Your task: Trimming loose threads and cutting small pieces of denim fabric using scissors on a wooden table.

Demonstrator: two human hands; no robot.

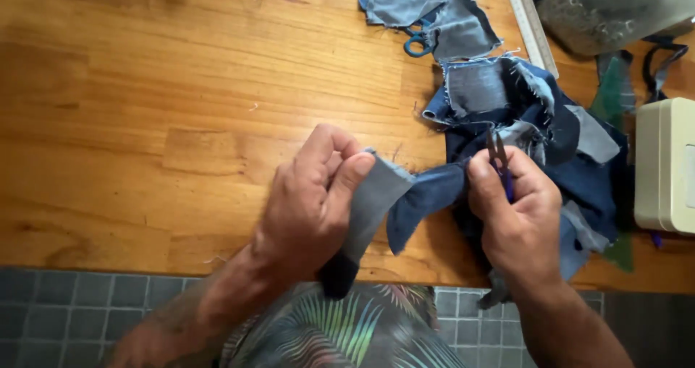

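My left hand (313,194) pinches the pale end of a denim strip (405,198) between thumb and fingers, above the front edge of the wooden table (145,122). My right hand (515,212) grips the strip's darker blue end and also holds small purple-handled thread snips (499,162), blades pointing away from me. The strip hangs stretched between both hands, and its dark lower end drops below my left palm.
A heap of denim scraps (528,115) lies behind my right hand. Blue-handled scissors (418,42) sit under more scraps at the back. A metal ruler (531,22), a clear plastic bag (615,6) and a cream box (666,165) stand at the right. Tiled floor shows below.
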